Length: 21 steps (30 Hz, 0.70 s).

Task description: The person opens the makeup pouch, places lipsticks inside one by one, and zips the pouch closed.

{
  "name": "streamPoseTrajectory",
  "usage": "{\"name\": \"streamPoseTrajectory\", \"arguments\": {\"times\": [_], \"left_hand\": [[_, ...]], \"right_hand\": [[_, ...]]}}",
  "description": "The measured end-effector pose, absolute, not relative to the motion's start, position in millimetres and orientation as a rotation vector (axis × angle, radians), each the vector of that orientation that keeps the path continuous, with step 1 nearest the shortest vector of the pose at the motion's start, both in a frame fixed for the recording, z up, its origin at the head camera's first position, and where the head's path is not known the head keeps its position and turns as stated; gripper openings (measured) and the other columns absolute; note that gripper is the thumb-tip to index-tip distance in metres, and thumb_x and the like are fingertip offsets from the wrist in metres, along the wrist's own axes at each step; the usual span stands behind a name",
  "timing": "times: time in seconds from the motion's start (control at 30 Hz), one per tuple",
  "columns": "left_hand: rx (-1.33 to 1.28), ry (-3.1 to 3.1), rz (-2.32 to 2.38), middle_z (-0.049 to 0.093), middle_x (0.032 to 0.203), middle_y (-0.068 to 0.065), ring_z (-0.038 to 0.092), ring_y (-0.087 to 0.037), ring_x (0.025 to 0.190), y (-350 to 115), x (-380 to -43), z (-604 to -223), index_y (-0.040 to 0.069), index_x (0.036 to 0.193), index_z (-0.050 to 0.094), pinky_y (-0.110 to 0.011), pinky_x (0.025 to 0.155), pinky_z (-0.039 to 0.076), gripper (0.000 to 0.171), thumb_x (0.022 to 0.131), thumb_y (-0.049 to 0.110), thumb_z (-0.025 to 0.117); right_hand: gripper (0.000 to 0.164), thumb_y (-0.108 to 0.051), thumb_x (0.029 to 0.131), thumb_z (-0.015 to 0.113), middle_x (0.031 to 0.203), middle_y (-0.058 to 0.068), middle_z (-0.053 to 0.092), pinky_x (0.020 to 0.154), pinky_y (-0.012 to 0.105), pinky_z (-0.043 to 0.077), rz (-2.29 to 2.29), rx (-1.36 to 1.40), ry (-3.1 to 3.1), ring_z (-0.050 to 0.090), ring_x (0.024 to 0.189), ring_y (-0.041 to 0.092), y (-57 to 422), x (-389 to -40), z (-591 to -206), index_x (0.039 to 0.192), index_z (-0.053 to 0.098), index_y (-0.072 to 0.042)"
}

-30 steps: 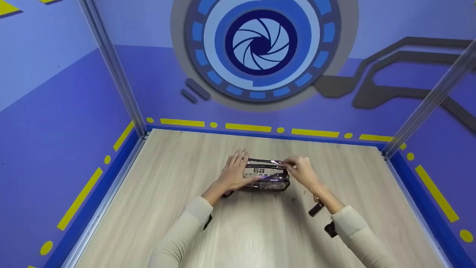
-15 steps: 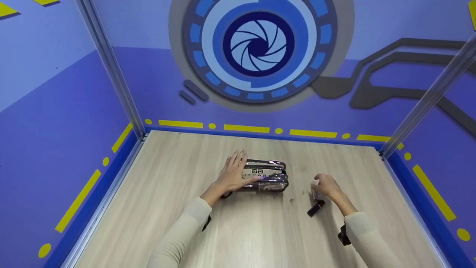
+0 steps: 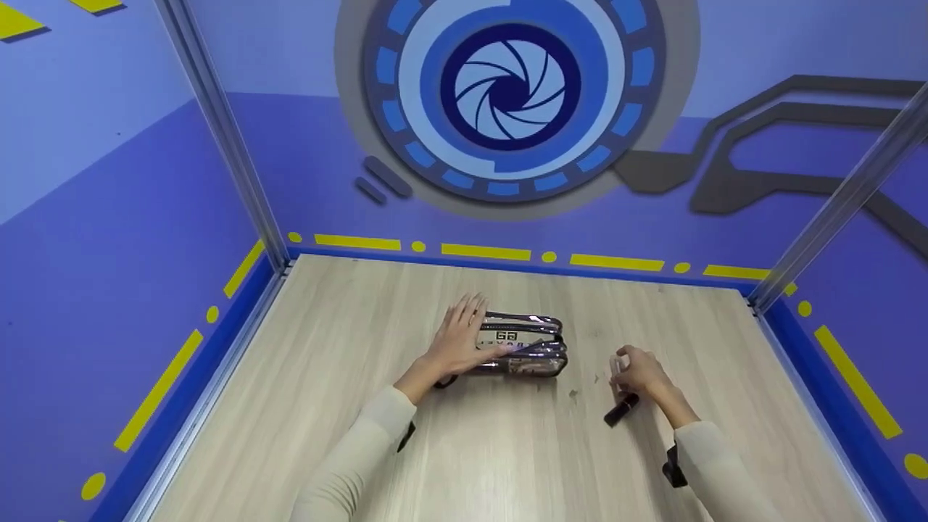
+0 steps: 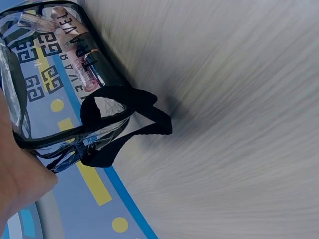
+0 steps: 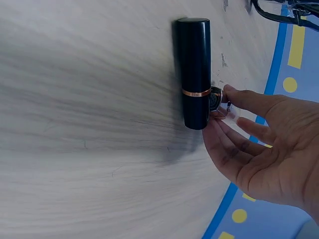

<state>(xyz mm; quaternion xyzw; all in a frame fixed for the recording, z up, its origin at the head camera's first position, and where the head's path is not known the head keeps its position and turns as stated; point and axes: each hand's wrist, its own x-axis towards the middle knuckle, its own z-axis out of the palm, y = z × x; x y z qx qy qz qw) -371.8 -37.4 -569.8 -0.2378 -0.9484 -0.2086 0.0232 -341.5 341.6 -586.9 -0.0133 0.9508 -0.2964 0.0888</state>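
A clear cosmetic pouch (image 3: 529, 362) with dark trim and printed lettering lies mid-table. My left hand (image 3: 458, 341) rests across its left part with fingers extended. Through the plastic in the left wrist view, several small cosmetics (image 4: 82, 45) are visible, and a black strap loop (image 4: 124, 104) hangs off one end. My right hand (image 3: 641, 373), right of the pouch, pinches a small clear container (image 3: 618, 365) with a dark end between thumb and fingers; its exact kind is unclear. Right beside it lies a black lipstick tube (image 5: 196, 64) with a copper-coloured band.
The wood-grain tabletop (image 3: 500, 457) has small dark marks (image 3: 573, 394) between the pouch and the lipstick tube. Blue printed panels enclose it at the back (image 3: 304, 174) and sides, with metal posts (image 3: 232, 145) at the corners.
My right hand has left the pouch's right end, moved right and toward me, and taken hold of the small clear container. The left hand stays on the pouch.
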Motion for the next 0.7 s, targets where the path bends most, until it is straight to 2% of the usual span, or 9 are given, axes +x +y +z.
{"name": "streamPoseTrajectory", "arguments": {"times": [0.2,0.33,0.5,0.7], "left_hand": [[-0.73,-2.942,-0.64,0.008,0.174,-0.009,0.004,-0.03,0.162,-37,-372,-572,0.01,0.166,0.007,-0.053,0.13,0.008,0.11,0.09,0.079,0.049],[-0.732,-2.946,-0.645,0.007,0.174,-0.008,0.002,-0.03,0.162,-37,-372,-572,0.011,0.166,0.006,-0.054,0.13,0.008,0.11,0.09,0.079,0.048],[-0.744,-2.931,-0.658,0.007,0.174,-0.009,0.005,-0.033,0.161,-37,-373,-571,0.01,0.166,0.008,-0.055,0.13,0.009,0.109,0.09,0.078,0.049],[-0.737,-2.947,-0.659,0.005,0.174,-0.008,0.001,-0.03,0.162,-38,-372,-570,0.012,0.166,0.007,-0.055,0.13,0.007,0.11,0.09,0.08,0.048]], "right_hand": [[0.06,0.001,0.084,0.076,0.08,0.013,0.064,0.058,0.028,0.05,-0.946,-0.05,2.819,0.057,0.067,0.017,342,-338,-589,0.135,0.049,0.016],[0.059,0.001,0.084,0.076,0.082,0.015,0.065,0.059,0.029,0.049,-0.918,-0.063,2.844,0.057,0.067,0.017,342,-338,-590,0.135,0.05,0.015],[0.054,0.003,0.085,0.073,0.084,0.02,0.07,0.059,0.032,0.051,-0.858,-0.115,2.892,0.063,0.067,0.022,341,-339,-586,0.133,0.052,0.017],[0.055,0.007,0.087,0.067,0.087,0.027,0.073,0.058,0.037,0.056,-0.909,-0.191,2.955,0.071,0.068,0.032,331,-339,-572,0.138,0.047,0.017]]}}
